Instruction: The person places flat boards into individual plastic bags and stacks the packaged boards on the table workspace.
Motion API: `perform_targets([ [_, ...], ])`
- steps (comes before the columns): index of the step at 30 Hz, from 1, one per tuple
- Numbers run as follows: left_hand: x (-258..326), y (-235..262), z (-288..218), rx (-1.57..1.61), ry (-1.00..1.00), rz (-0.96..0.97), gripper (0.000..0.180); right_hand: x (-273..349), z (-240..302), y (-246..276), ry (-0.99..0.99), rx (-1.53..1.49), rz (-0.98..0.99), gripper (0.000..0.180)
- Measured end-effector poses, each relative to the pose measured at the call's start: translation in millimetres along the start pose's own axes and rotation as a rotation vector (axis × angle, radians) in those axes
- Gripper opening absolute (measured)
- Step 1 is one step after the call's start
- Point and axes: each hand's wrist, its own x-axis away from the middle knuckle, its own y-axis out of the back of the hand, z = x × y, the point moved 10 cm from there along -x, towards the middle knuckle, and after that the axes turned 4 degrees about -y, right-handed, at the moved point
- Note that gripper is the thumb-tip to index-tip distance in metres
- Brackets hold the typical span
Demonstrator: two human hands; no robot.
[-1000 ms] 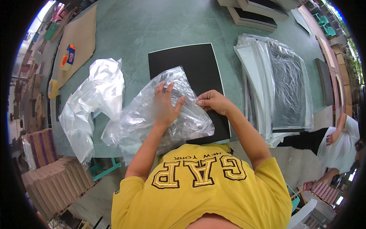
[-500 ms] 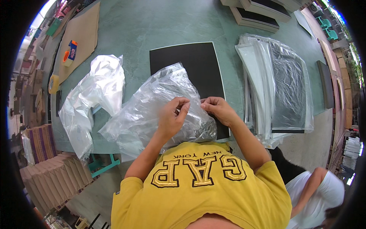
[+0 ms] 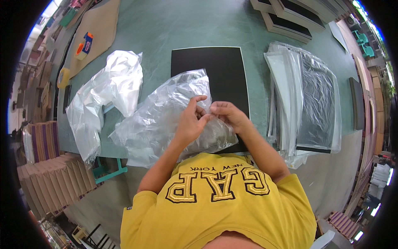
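Clear plastic bag (image 3: 166,120) lies crumpled on the green table (image 3: 174,29), partly over a black panel (image 3: 215,68). Both hands meet at its right edge: the left hand (image 3: 188,124) and right hand (image 3: 226,115) each pinch the film between thumb and fingertips, with the bag's bulk spreading left of them.

The table (image 3: 174,29) stretches away from the person, whose 2 hands meet over its near edge. The left hand (image 3: 188,124) and right hand (image 3: 226,116) touch at the fingertips, both on a crumpled plastic bag (image 3: 166,120) that lies partly over a flat board (image 3: 211,70). To the left of that bag sits a second plastic bag (image 3: 103,95), draping over the table's near edge. Farther left and behind, a tape dispenser (image 3: 84,45) rests on a cardboard sheet (image 3: 97,33). To the right of the board lies a stack of wrapped panels (image 3: 304,99).
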Motion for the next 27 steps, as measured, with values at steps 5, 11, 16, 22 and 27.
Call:
perform_targets([
  [5,0,23,19,0.139,0.201,-0.002,0.040,32,52,37,0.148,-0.179,-0.174,0.015],
  [11,0,12,5,0.140,0.094,0.129,0.034,3,14,27,-0.161,0.667,-0.230,0.022],
  [16,7,27,-5,-0.117,0.023,0.067,0.076,1,26,10,0.009,0.720,-0.247,0.019],
  [22,-2,23,-6,0.000,-0.242,-0.091,0.049,1,52,-43,0.386,0.888,-0.185,0.043],
  [27,19,45,-12,0.089,-0.168,-0.155,0.034,2,50,-18,0.144,0.869,-0.058,0.048],
])
